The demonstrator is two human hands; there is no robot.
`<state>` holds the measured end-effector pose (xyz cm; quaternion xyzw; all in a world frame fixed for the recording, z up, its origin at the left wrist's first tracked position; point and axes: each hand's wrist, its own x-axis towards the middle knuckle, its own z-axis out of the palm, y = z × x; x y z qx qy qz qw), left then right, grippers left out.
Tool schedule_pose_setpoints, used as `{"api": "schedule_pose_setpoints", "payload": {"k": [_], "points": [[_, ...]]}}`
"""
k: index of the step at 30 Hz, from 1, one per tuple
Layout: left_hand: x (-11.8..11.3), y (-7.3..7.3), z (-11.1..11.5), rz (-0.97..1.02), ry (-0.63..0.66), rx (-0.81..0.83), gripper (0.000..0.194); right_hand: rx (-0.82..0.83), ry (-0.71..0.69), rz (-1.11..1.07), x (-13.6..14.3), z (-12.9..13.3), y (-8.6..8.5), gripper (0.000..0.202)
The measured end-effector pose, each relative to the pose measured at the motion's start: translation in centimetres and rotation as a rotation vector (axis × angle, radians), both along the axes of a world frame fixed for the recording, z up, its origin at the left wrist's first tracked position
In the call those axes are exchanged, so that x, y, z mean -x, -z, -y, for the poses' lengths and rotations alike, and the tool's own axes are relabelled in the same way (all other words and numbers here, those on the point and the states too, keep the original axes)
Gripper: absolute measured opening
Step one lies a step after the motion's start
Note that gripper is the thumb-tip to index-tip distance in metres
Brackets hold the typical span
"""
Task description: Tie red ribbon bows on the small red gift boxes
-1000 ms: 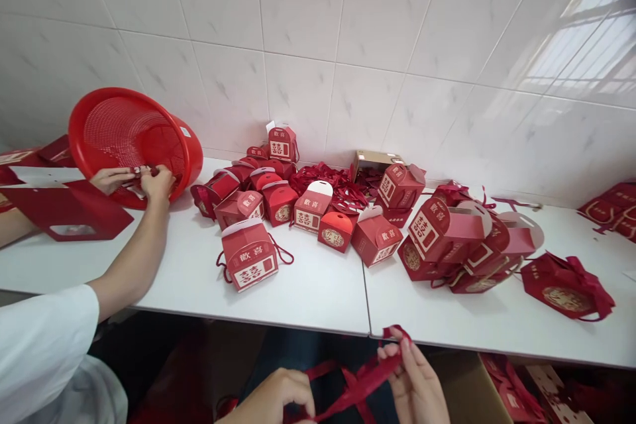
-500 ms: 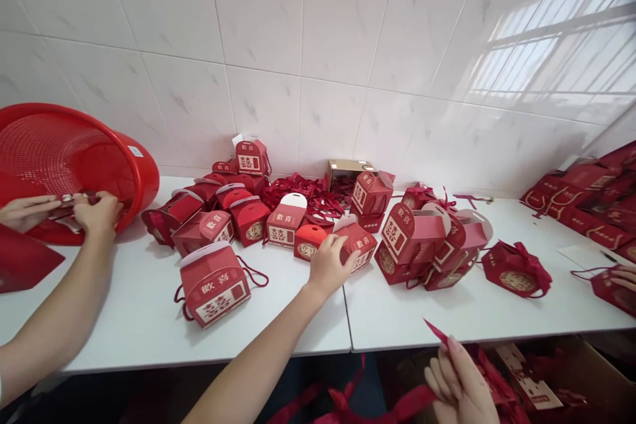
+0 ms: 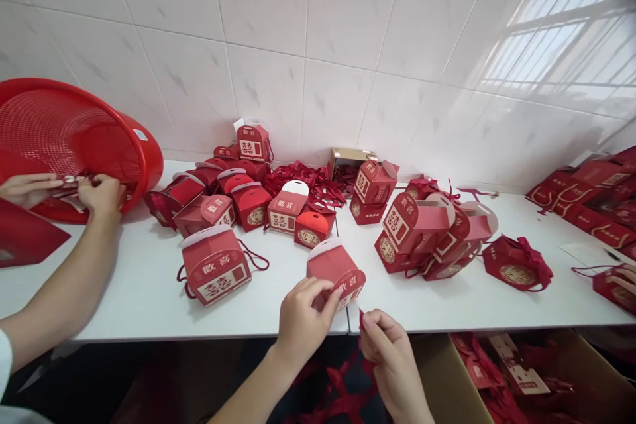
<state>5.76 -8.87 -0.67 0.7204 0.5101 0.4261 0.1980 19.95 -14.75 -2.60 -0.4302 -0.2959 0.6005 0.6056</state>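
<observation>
My left hand (image 3: 305,318) grips the near side of a red gift box (image 3: 334,265) at the front edge of the white table, its fingers and thumb closed on the printed flap. Just right of it, my right hand (image 3: 385,344) pinches the end of a dark red ribbon (image 3: 342,384), which hangs down below the table edge over my lap. Behind the held box stands a small box with a bright red top (image 3: 314,225). To the left sits a larger box with a cord handle (image 3: 216,268).
Another person's hands (image 3: 102,195) work at a red basket (image 3: 144,159) on the left. Stacked boxes (image 3: 415,225) stand right of centre, with a ribbon heap (image 3: 303,179) behind. A person's hand (image 3: 623,278) touches a box at far right. An open carton (image 3: 442,377) sits below the table.
My left hand has drawn the box from the group toward the table's front edge. My right hand has moved left with the ribbon, close to the box. The view has shifted slightly.
</observation>
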Motion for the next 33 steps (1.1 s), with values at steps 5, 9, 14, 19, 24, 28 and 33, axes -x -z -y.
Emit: {"api": "schedule_pose_setpoints", "payload": {"k": [5, 9, 14, 19, 24, 28, 33], "points": [[1.1, 0.0, 2.5, 0.012, -0.022, -0.067, 0.013, -0.002, 0.098, 0.212, 1.7, -0.9, -0.6, 0.036], [1.4, -0.3, 2.5, 0.017, 0.016, -0.044, 0.017, -0.028, 0.098, 0.291, 2.1, -1.9, -0.8, 0.04], [1.7, -0.3, 2.0, 0.052, 0.026, 0.045, 0.029, -0.018, 0.08, 0.302, 2.3, -3.0, -0.5, 0.043], [1.8, -0.6, 1.5, 0.031, 0.027, 0.123, 0.03, 0.005, 0.091, 0.326, 2.0, -3.0, -0.5, 0.04], [1.9, -0.6, 1.2, 0.08, 0.083, 0.17, 0.03, 0.001, 0.093, 0.352, 2.0, -3.0, -0.8, 0.039], [2.3, -0.8, 1.0, 0.083, 0.15, 0.192, 0.032, -0.034, 0.092, 0.348, 2.3, -3.2, -1.4, 0.041], [2.5, -1.9, 0.6, 0.028, 0.281, 0.169, 0.031, -0.108, 0.027, 0.431, 2.4, -3.3, -2.2, 0.039]]}}
